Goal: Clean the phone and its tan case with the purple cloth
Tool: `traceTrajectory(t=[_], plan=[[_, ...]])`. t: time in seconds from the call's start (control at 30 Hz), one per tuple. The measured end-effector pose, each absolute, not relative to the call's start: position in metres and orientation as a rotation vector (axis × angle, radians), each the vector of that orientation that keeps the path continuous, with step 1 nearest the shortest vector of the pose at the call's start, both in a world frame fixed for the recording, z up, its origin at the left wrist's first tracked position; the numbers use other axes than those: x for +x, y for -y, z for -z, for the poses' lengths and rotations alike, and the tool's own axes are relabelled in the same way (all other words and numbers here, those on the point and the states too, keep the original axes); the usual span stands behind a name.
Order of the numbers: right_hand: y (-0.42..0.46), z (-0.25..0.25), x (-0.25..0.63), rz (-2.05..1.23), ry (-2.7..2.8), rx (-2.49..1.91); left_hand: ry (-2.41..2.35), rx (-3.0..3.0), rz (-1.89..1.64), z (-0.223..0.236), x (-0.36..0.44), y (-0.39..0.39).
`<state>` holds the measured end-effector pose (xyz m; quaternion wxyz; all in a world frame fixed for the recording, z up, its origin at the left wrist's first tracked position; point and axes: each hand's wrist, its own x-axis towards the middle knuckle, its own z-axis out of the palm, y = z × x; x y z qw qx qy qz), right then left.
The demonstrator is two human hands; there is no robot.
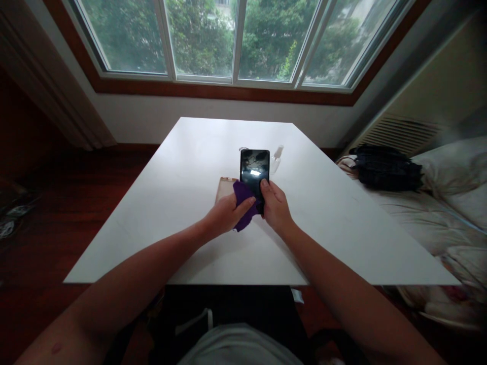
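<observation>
A black smartphone (254,167) is held up over the table, its glossy screen facing me and reflecting a bright patch. My right hand (277,205) grips its lower right side, thumb on the front. In my left hand (227,212) is a bunched purple cloth (244,190), pressed against the phone's lower left edge. The left thumb lies over the cloth, and the other fingers are mostly hidden. Behind the left hand lies a clear phone case (225,187) with a tan rim. A small transparent spray bottle (276,159) is just right of the phone.
The white table (152,203) stands below a wide window (236,40). Behind the phone, a thin dark loop (243,149) partly shows. A black bag (388,167) rests on a pale covered surface (414,218) to the right.
</observation>
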<state>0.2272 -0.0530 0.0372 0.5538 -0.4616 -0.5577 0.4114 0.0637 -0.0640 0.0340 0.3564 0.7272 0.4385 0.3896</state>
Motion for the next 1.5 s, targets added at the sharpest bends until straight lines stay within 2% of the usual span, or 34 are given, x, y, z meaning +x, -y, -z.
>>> traceTrajectory(t=[0.2, 0.4, 0.67, 0.87, 1.23, 1.5], plan=[[0.062, -0.028, 0.222, -0.992, 1.553, -1.099, -1.373, 1.671, -1.215, -0.039, 0.055, 0.058], [0.072, -0.029, 0.213, -1.152, 1.708, -1.067, -1.382, 1.441, -1.461, -0.049, 0.035, 0.044], [0.074, -0.028, 0.209, -1.211, 1.732, -1.042, -1.389, 1.298, -1.511, -0.047, 0.028, 0.036], [0.063, -0.018, 0.208, -1.279, 1.443, -1.073, -1.34, 1.403, -1.337, -0.042, 0.039, 0.041], [0.042, -0.033, 0.226, -1.09, 1.07, -1.097, -1.154, 1.859, -0.774, -0.03, 0.067, 0.066], [0.043, -0.032, 0.229, -0.977, 1.168, -1.09, -1.05, 1.862, -0.834, -0.027, 0.062, 0.067]])
